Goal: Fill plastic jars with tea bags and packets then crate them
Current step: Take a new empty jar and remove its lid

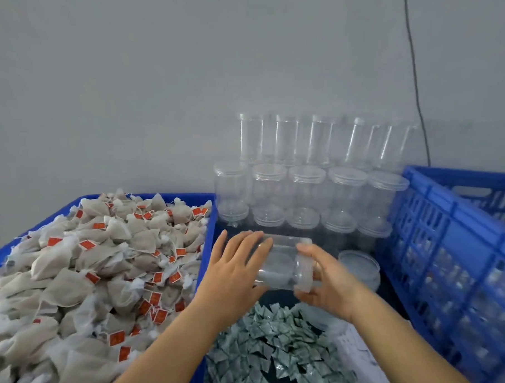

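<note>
I hold a clear plastic jar (280, 265) on its side between both hands. My left hand (234, 273) wraps round the jar's base end. My right hand (330, 277) grips the lid end. The jar looks empty. Left of my hands, a blue crate (206, 231) is heaped with white tea bags (84, 274) that carry red tags. Below my hands lies a pile of small grey-green packets (270, 352). A second blue crate (438, 241) stands at the right.
Stacked rows of empty clear jars (309, 189) with lids stand against the grey wall behind my hands. One loose jar (360, 266) sits just right of my right hand. A black cable (415, 77) runs down the wall.
</note>
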Tool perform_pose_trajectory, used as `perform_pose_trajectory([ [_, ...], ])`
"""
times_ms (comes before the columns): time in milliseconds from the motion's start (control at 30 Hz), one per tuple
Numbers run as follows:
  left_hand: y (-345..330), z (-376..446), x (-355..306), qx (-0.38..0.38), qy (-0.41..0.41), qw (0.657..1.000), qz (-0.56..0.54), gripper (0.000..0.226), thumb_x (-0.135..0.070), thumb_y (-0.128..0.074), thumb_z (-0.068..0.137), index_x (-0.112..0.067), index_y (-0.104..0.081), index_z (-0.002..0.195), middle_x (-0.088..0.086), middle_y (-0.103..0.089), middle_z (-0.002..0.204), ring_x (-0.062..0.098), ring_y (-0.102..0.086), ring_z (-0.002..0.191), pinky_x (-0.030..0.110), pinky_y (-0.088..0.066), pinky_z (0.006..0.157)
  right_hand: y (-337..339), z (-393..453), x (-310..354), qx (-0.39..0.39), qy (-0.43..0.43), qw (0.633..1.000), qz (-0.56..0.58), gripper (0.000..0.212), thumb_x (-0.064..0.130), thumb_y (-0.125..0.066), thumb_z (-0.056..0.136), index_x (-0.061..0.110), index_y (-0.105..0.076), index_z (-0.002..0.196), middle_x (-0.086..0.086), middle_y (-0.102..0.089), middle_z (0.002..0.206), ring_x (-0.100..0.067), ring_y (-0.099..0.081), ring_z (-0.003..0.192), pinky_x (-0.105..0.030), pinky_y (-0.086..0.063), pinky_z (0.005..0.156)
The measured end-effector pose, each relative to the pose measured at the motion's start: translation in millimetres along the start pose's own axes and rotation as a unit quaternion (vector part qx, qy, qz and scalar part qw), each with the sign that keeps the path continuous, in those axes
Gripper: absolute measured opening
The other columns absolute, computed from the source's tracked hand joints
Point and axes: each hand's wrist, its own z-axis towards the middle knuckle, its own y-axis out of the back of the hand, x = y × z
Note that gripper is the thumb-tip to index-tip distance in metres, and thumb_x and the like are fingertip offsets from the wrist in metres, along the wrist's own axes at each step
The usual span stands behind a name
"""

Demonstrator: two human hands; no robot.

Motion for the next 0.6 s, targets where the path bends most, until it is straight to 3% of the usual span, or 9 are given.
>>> perform_pose_trajectory([
  [100,-4,1,-9,-0.011,-0.076,0.995,0.061,0.087,-0.032,-0.089,0.052,-0.015,-0.057,0.131,0.006,-0.058,0.131,0.026,-0.055,0.122,0.057,-0.039,0.101,12,-6,-21,0.004,-0.05,0.998,0.034,0.076,0.066,-0.066,0.066,0.005,-0.069,0.112,-0.013,-0.064,0.091,-0.023,-0.06,0.067,-0.026,-0.05,0.053],
  [167,-6,-1,-12,-0.024,-0.128,0.985,0.113,0.094,-0.02,-0.083,0.055,-0.016,-0.042,0.14,0.007,-0.051,0.139,0.027,-0.043,0.131,0.058,-0.031,0.107,18,-7,-28,0.057,-0.096,0.989,0.093,0.079,0.072,-0.056,0.08,0.006,-0.065,0.122,-0.016,-0.063,0.094,-0.024,-0.058,0.061,-0.026,-0.051,0.045],
  [233,-9,-2,-12,-0.062,-0.172,0.972,0.148,0.083,-0.008,-0.064,0.066,-0.017,-0.033,0.143,0.008,-0.047,0.143,0.028,-0.033,0.134,0.057,-0.02,0.112,23,-9,-31,0.114,-0.139,0.974,0.14,0.089,0.078,-0.048,0.083,0.005,-0.057,0.133,-0.016,-0.058,0.106,-0.024,-0.058,0.064,-0.027,-0.052,0.042],
  [300,-13,-3,-13,-0.08,-0.19,0.966,0.157,0.073,-0.004,-0.045,0.07,-0.017,-0.035,0.141,0.01,-0.05,0.14,0.03,-0.034,0.132,0.053,-0.016,0.112,27,-8,-32,0.141,-0.159,0.967,0.14,0.097,0.081,-0.044,0.082,0.004,-0.05,0.14,-0.014,-0.051,0.113,-0.023,-0.054,0.068,-0.024,-0.052,0.04],
  [433,-14,0,-18,-0.055,-0.192,0.97,0.136,0.079,-0.016,-0.079,0.059,-0.015,-0.043,0.13,0.011,-0.057,0.127,0.031,-0.048,0.117,0.044,-0.039,0.103,31,-3,-31,0.11,-0.171,0.972,0.119,0.097,0.081,-0.045,0.083,0.009,-0.042,0.147,-0.017,-0.055,0.102,-0.019,-0.045,0.064,-0.023,-0.045,0.033],
  [600,-10,1,-19,-0.049,-0.192,0.975,0.105,0.068,-0.023,-0.074,0.065,-0.014,-0.045,0.126,0.01,-0.06,0.122,0.03,-0.056,0.109,0.04,-0.047,0.092,32,-3,-32,0.083,-0.167,0.979,0.085,0.087,0.082,-0.045,0.083,0.012,-0.048,0.134,-0.017,-0.056,0.084,-0.017,-0.049,0.048,-0.02,-0.04,0.031],
])
